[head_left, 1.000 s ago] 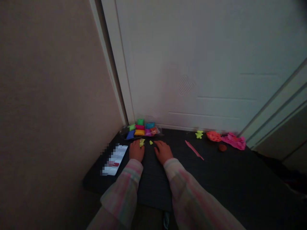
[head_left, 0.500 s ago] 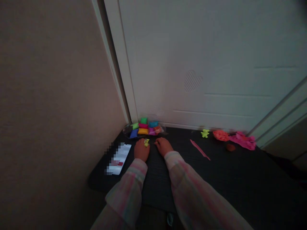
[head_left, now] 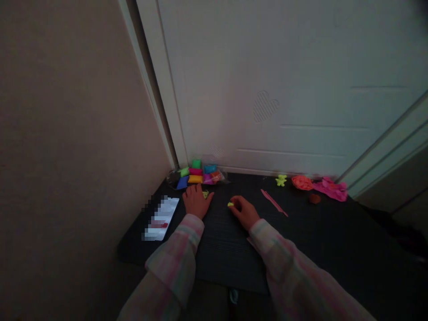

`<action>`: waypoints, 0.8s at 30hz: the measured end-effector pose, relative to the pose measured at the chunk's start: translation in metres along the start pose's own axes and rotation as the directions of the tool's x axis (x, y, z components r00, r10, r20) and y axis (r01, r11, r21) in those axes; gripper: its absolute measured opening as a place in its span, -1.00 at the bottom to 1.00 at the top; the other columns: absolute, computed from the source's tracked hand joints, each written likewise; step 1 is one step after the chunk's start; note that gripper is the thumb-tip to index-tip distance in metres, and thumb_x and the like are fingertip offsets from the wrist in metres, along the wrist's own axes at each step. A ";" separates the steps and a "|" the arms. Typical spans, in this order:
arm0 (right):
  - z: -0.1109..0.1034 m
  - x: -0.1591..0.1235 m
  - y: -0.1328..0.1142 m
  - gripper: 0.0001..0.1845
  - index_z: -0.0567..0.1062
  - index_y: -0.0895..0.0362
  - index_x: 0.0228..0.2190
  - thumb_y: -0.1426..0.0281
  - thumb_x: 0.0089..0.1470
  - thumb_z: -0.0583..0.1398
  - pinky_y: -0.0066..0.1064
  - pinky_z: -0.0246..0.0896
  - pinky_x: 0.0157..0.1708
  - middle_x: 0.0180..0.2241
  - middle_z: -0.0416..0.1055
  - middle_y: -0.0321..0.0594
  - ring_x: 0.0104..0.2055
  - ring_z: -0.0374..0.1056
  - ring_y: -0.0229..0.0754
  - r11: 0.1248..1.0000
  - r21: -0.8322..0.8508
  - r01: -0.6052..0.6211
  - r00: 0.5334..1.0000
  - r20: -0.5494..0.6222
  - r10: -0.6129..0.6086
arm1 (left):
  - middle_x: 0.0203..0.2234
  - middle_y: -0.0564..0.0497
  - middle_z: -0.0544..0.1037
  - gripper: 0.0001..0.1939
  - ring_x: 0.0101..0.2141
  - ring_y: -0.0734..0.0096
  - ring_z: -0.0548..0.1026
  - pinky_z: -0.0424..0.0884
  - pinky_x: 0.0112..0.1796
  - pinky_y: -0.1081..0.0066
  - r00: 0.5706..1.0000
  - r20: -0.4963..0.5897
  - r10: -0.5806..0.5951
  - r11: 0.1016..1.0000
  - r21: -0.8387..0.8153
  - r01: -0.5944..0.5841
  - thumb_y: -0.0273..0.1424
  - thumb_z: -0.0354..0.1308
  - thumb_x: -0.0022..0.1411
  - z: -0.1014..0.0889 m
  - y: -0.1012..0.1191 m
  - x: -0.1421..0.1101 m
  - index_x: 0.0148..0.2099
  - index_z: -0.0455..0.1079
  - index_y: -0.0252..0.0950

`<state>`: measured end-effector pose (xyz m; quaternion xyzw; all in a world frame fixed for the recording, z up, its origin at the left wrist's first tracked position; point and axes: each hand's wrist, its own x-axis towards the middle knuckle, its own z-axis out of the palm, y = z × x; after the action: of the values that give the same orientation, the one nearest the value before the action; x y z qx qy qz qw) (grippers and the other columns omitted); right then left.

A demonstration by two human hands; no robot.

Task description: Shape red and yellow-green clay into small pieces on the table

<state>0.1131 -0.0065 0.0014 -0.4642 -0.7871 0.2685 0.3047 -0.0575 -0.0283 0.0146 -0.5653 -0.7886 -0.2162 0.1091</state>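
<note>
My left hand lies on the dark table with its fingers spread. Between its thumb and index finger is a small yellow wrapper-like packet, partly hidden by the hand. Off to the right, my right hand is closed in a pinch, thumb against fingers. At its fingertips shows a small lump of yellow modelling clay. Beyond my left hand, several bright clay packets, among them an orange-yellow packet and a blue packet, lie in a clear plastic bag.
Left on the dark table is a white sheet or pouch, partly blurred out. Pink modelling tools lie to the right. Farther back are a yellow bear shape, a coral heap, a brown lump and a pink crumpled piece.
My right hand has moved right, away from my left, with the yellow lump at its fingertips. My left hand has opened flat beside the yellow packet. The view has shifted slightly.
</note>
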 end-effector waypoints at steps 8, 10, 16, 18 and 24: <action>-0.020 -0.013 0.022 -0.84 0.26 0.12 -0.38 0.35 -0.10 0.05 -0.41 0.20 -0.31 -0.41 0.34 -0.27 -0.37 0.30 -0.28 0.975 0.223 -0.011 0.996 -0.087 0.032 | -0.26 -0.08 0.40 -0.64 -0.25 0.34 0.34 0.23 -0.19 0.36 0.951 0.132 0.279 0.625 -0.777 -0.076 -0.30 0.01 0.06 0.003 0.039 -0.020 -0.06 0.28 -0.26; -0.021 -0.012 0.024 -0.81 0.24 0.12 -0.37 0.34 -0.11 0.05 -0.40 0.21 -0.30 -0.39 0.36 -0.24 -0.35 0.32 -0.27 0.956 0.293 -0.008 0.994 -0.105 0.041 | -0.27 -0.06 0.43 -0.61 -0.30 0.37 0.38 0.28 -0.24 0.39 0.902 0.275 0.333 0.440 -0.891 0.109 -0.31 0.06 0.01 0.009 0.052 -0.025 -0.06 0.29 -0.27; -0.022 -0.009 0.028 -0.71 0.24 0.13 -0.32 0.29 -0.15 0.12 -0.36 0.22 -0.30 -0.42 0.41 -0.25 -0.36 0.35 -0.26 0.888 0.455 -0.071 0.985 -0.110 0.135 | -0.40 -0.03 0.51 -0.75 -0.35 0.35 0.42 0.28 -0.23 0.36 0.844 0.424 0.329 0.314 -0.892 0.325 -0.35 0.12 -0.06 0.014 0.069 -0.018 -0.29 0.44 -0.33; -0.022 -0.008 0.029 -0.68 0.26 0.13 -0.34 0.27 -0.20 0.16 -0.36 0.23 -0.30 -0.43 0.41 -0.25 -0.36 0.35 -0.26 0.835 0.543 -0.096 0.982 -0.087 0.169 | -0.45 -0.01 0.51 -0.77 -0.41 0.39 0.42 0.31 -0.29 0.38 0.836 0.458 0.303 0.268 -0.883 0.386 -0.35 0.14 -0.08 0.016 0.069 -0.015 -0.32 0.44 -0.34; -0.023 -0.007 0.024 -0.67 0.36 0.13 -0.40 0.25 -0.28 0.23 -0.35 0.23 -0.25 -0.40 0.41 -0.25 -0.34 0.35 -0.25 0.732 0.659 -0.172 0.977 0.021 0.210 | -0.64 0.09 0.41 -0.86 -0.60 0.56 0.33 0.26 -0.49 0.49 0.868 0.444 0.224 0.231 -0.889 0.395 -0.37 0.14 -0.10 0.023 0.070 -0.013 -0.45 0.38 -0.36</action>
<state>0.1455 0.0008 -0.0017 -0.4129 -0.5820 0.5448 0.4404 0.0142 -0.0101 0.0044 -0.4965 -0.5124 -0.5122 -0.4782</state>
